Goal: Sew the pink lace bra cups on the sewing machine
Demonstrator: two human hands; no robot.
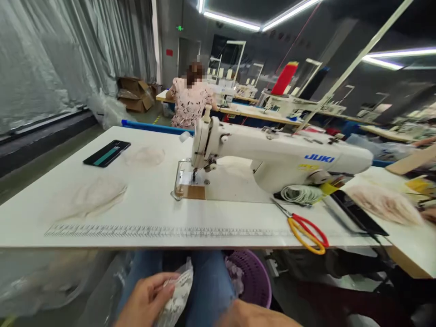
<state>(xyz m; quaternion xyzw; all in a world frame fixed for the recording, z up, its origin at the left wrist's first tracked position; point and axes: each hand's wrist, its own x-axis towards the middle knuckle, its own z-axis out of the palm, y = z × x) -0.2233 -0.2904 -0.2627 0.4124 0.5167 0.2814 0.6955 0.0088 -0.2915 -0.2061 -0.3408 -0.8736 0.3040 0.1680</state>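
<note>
My left hand (pixel 153 295) is closed on a small clear plastic bag (pixel 180 293) with whitish contents, held low over my lap below the table edge. What exactly lies inside the bag is too small to make out. At the bottom edge, my right hand (pixel 252 313) is smeared by motion and its fingers are hidden. Beyond it stands a purple basket (pixel 260 277) with crumpled pale material in it. On the table above my hands is a white sewing machine (pixel 272 154). A long clear ruler (pixel 163 231) lies along the table's front edge.
Red-and-yellow scissors (pixel 308 231) jut slightly over the table's front edge. Pale fabric pieces (pixel 95 195) and a dark flat box (pixel 107 153) lie at left. A coiled pale cord (pixel 299 194) sits beside the machine. A person (pixel 192 100) sits ahead, facing away.
</note>
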